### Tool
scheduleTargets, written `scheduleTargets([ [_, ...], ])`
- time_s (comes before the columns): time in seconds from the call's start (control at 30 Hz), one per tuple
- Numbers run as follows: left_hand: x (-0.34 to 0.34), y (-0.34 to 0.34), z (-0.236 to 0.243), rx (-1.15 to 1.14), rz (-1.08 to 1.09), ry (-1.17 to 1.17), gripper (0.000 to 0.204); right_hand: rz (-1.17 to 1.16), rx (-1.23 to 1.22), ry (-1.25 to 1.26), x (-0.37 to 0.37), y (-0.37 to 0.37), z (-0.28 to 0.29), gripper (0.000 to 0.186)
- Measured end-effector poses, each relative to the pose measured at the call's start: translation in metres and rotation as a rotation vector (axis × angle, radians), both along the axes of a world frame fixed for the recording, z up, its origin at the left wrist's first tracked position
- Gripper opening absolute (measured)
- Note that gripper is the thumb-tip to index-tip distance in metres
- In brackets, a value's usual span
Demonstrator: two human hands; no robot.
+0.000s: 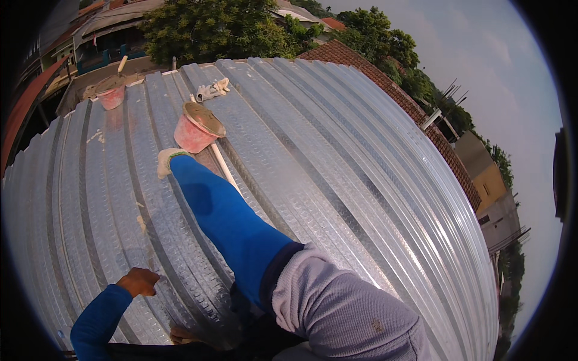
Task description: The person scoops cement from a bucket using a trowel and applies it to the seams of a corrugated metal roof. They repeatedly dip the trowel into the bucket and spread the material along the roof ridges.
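My left hand (139,281), in a blue sleeve, rests on the ribbed metal roofing (421,228), fingers bent but not closed on anything I can see. My outstretched leg in blue and grey cloth (226,231) reaches across the sheet, its pale sock (166,163) just below a pink bucket (192,135) of grey mortar. A pale pole (224,165) lies along a rib beside that bucket. My right hand is not identifiable; a small patch of skin at the bottom is mostly hidden and too unclear to name.
Pale gloves (211,90) lie above the bucket. Another pink bucket (111,99) with a handled tool stands near the far left edge of the roof. Trees (198,30), tiled roofs (385,84) and houses (490,183) lie beyond the edges.
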State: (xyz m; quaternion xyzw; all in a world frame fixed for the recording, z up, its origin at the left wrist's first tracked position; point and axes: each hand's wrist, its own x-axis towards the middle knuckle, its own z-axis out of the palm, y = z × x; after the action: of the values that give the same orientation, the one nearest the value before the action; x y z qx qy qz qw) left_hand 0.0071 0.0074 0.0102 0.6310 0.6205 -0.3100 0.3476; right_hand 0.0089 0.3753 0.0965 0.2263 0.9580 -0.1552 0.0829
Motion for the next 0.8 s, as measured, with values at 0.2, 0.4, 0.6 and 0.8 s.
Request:
scheduleTargets([
  [0.2, 0.001, 0.002, 0.004, 0.030, -0.015, -0.002, 0.058, 0.000, -0.017, 0.028, -0.007, -0.003, -0.003, 0.039],
  [0.4, -0.005, 0.003, -0.010, 0.007, -0.032, -0.001, 0.056, 0.014, -0.005, 0.035, -0.008, -0.004, -0.003, 0.039],
  [0.6, -0.009, -0.001, -0.013, 0.025, -0.013, -0.043, 0.056, 0.012, 0.007, 0.034, -0.004, 0.001, 0.001, 0.040],
  [0.8, -0.001, 0.003, -0.004, 0.034, -0.011, -0.010, 0.055, 0.033, -0.015, -0.035, -0.001, 0.001, 0.008, 0.056],
])
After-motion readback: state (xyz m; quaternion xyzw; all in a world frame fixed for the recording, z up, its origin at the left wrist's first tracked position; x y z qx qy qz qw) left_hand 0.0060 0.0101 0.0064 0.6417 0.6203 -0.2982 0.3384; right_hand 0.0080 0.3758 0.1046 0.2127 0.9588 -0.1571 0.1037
